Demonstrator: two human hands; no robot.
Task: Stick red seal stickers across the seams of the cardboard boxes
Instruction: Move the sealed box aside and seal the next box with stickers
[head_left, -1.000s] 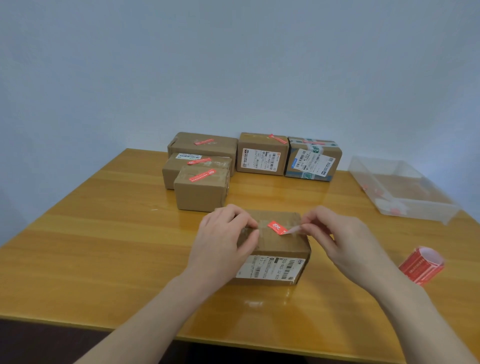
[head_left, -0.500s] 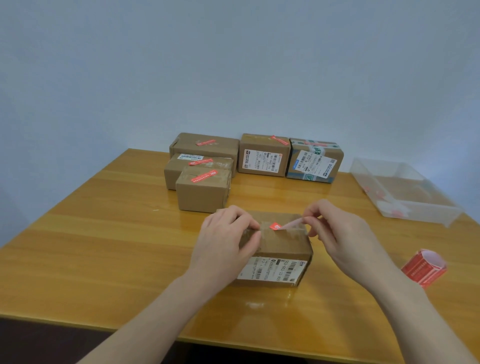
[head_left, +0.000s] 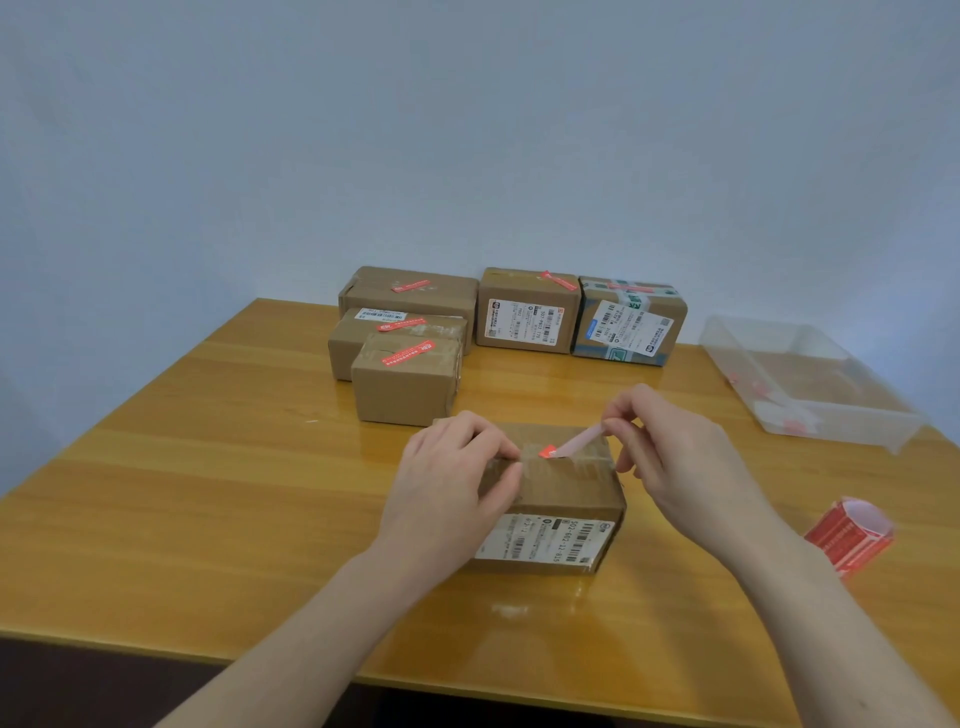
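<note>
While your left hand (head_left: 447, 483) curls over the near-left top edge of the cardboard box (head_left: 550, 499) to steady it, your right hand (head_left: 675, 457) pinches a pale strip (head_left: 579, 441) between thumb and fingertips. That strip rises at a slant from the taped seam on the box top, and only a small red corner of the seal sticker (head_left: 546, 451) shows where it meets the tape. I cannot tell for certain whether the pale strip is backing paper coming off or the sticker's own underside. The box sits at the middle of the tabletop (head_left: 208, 493), near you, with a white barcode label facing you.

Judging by this, you are midway through sealing this box: one end of the sticker looks anchored on the seam, and the rest is not yet laid down. The next move likely calls for drawing the strip across the seam while keeping it straight, then pressing it flat so it bridges both flaps.

Further back stand five boxes (head_left: 410, 332) that already carry red stickers on top. To your right lies a red sticker roll (head_left: 847, 535), and beyond it a clear plastic tray (head_left: 800, 384) holding a few scraps.
</note>
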